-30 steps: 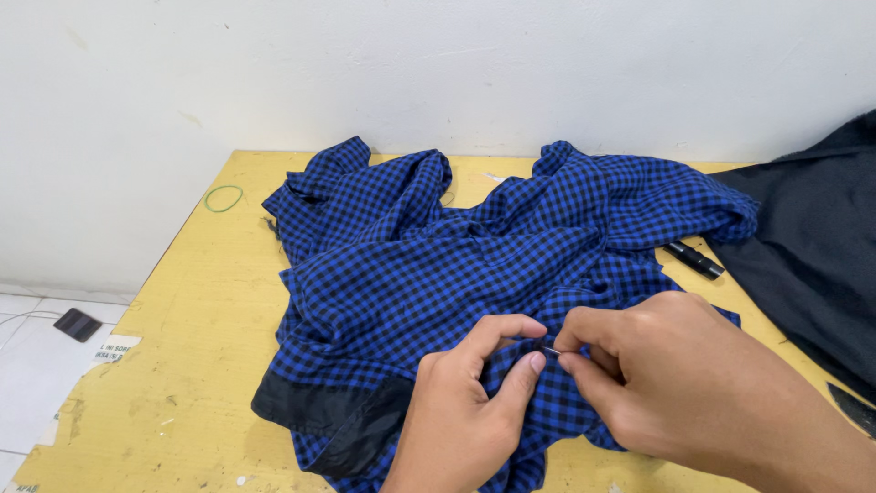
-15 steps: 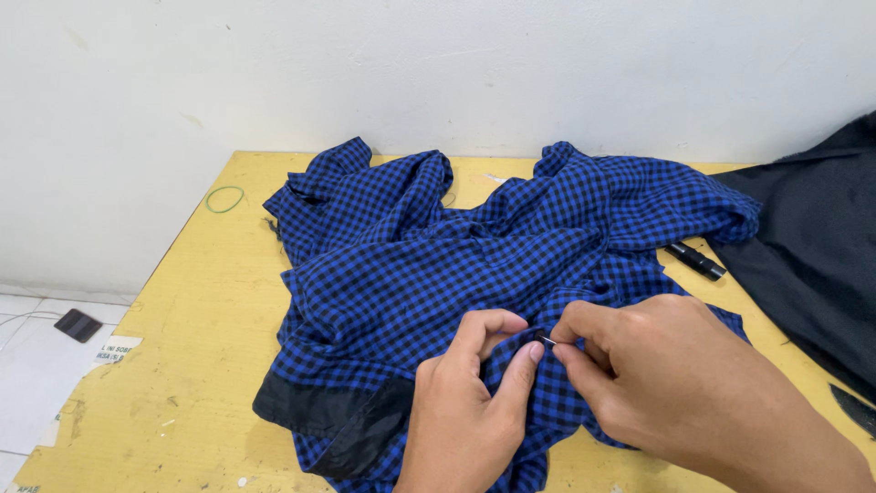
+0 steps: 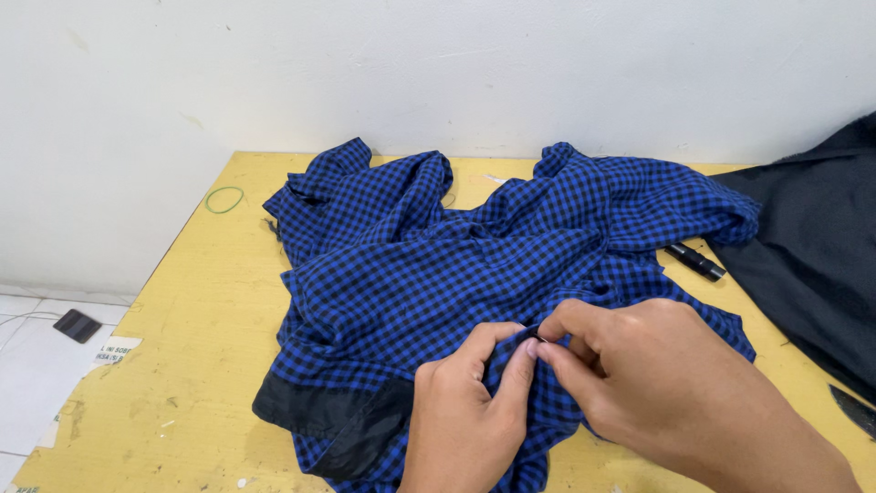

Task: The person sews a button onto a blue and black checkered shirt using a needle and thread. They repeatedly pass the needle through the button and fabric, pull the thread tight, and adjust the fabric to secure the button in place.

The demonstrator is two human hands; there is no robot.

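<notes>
A crumpled blue and black checked shirt (image 3: 474,265) lies spread over a yellow table (image 3: 192,310). My left hand (image 3: 465,415) pinches a fold of the shirt's near edge between thumb and fingers. My right hand (image 3: 666,393) meets it from the right, thumb and forefinger closed on the same fold of cloth. Their fingertips touch at the pinch. Whether something small is held between the fingers is hidden. A black lining patch (image 3: 338,415) shows at the shirt's near left corner.
A dark grey cloth (image 3: 812,246) covers the table's right side. A black pen-like object (image 3: 695,261) lies between it and the shirt. A green rubber band (image 3: 224,198) lies at the far left. A white wall stands behind; a small dark object (image 3: 77,325) lies on the floor.
Both hands have drawn closer together on the fold, the fingertips now touching. The thin dark item seen between them earlier is no longer visible. The shirt has stayed in place.
</notes>
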